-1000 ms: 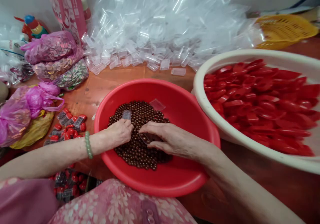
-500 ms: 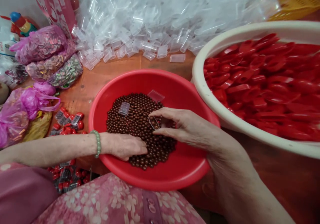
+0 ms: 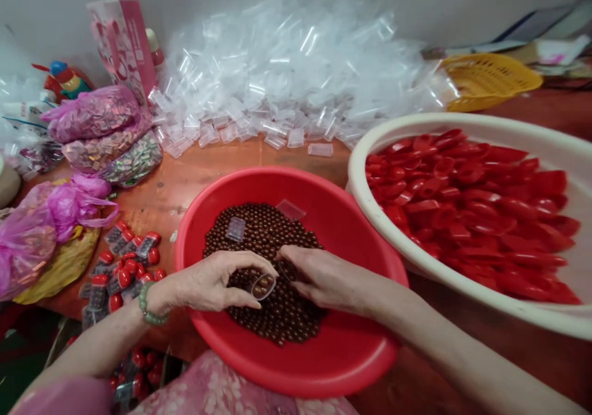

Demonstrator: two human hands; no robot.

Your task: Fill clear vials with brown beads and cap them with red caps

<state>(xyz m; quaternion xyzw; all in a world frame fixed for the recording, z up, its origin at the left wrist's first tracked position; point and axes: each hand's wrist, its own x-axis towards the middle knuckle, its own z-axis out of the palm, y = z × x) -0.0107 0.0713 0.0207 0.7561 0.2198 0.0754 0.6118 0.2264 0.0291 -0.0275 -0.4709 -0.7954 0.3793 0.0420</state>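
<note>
A red basin (image 3: 370,347) holds a heap of small shiny brown balls (image 3: 296,322). Over the heap, my left hand (image 3: 217,279) grips a small clear plastic container (image 3: 263,287) between thumb and fingers, its oval mouth facing me and brown balls showing inside. Close beside it, my right hand (image 3: 328,279) is closed around another clear container (image 3: 287,271), of which only the rim shows, low against the balls. A loose clear container (image 3: 235,229) lies on the heap, and a second clear piece (image 3: 291,209) rests at its far edge.
A cream tub (image 3: 365,199) of red plastic caps (image 3: 462,199) stands at right. Behind is a big pile of clear containers (image 3: 277,88), with a yellow basket (image 3: 490,82) beyond. Filled red-capped containers (image 3: 123,270) and pink bags (image 3: 92,116) lie at left.
My left hand has come up out of the balls and now holds a container with balls in it. My right hand has lowered and turned its container toward the heap. The view has tilted up.
</note>
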